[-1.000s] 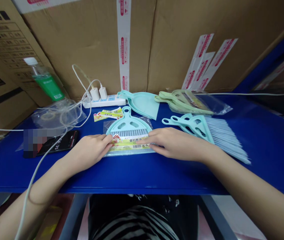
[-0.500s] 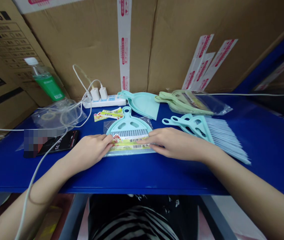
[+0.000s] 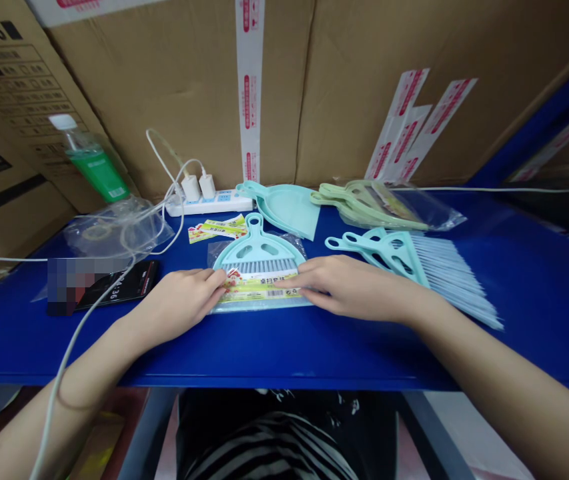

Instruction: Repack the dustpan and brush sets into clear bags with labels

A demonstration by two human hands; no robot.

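A light-blue dustpan and brush set (image 3: pixel 257 251) lies flat in a clear plastic bag in front of me, handle pointing away. A printed label card (image 3: pixel 251 285) with red and yellow-green colours runs across its wide lower part. My left hand (image 3: pixel 191 293) pinches the bag and pan at the left edge, fingertips at the label's end. On the right edge, my right hand (image 3: pixel 329 283) grips the same set, its index finger stretched over the label. Both thumbs are partly hidden. Right of my right hand rest light-blue hand brushes (image 3: pixel 444 273) with long bristles.
Behind the set are a loose blue dustpan (image 3: pixel 287 207), a bagged green set (image 3: pixel 374 203), label cards (image 3: pixel 217 228) and a power strip (image 3: pixel 224 200). To the left are a phone (image 3: pixel 124 287), a bottle (image 3: pixel 97 170) and a white cable (image 3: pixel 79 333) crossing my left forearm.
Both hands and the bagged set stay in the same place. Only the digits on the phone screen have changed.
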